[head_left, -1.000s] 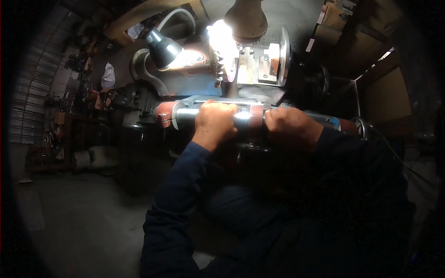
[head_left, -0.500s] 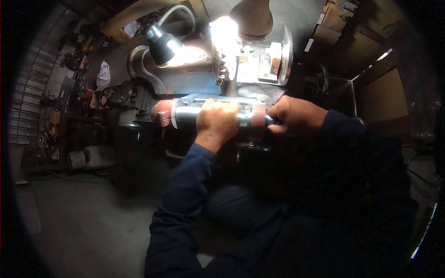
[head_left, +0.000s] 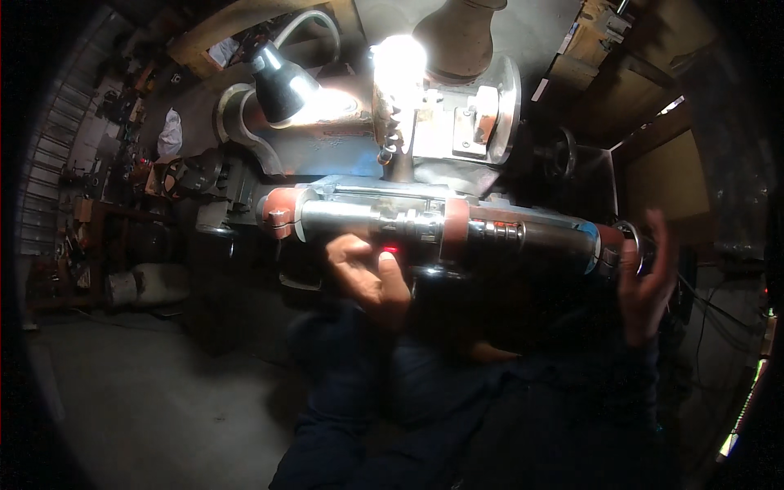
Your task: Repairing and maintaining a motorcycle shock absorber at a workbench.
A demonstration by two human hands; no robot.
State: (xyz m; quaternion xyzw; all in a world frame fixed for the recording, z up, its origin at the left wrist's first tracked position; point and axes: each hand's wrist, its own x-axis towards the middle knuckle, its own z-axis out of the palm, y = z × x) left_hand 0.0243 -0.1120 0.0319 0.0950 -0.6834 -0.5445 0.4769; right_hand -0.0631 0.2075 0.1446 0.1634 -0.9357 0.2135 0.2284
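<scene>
A long horizontal metal shaft [head_left: 339,218] lies across the front of a machine, with a red left collar [head_left: 282,211], a red middle collar [head_left: 455,230] and a red right collar [head_left: 609,245] along it. My left hand [head_left: 369,282] is just below the shaft, thumb and fingers apart, holding nothing visible. A small red glow [head_left: 392,250] shows by its thumb tip. At the shaft's right end my right hand [head_left: 648,282] is raised with fingers stretched out, beside a shiny metal ring [head_left: 638,245]. Whether it touches the ring I cannot tell.
Behind the shaft stand a black lamp [head_left: 282,86], a glaring bright light [head_left: 398,59] and a round metal disc [head_left: 508,110]. A dark handwheel [head_left: 562,153] is at the right. A shiny lever [head_left: 441,272] juts out below the middle collar. Tools crowd the left side.
My left hand has let go of the shaft and dropped below it. My right hand has left the middle collar and moved right to the shaft's end, uncovering the shaft's right part.
</scene>
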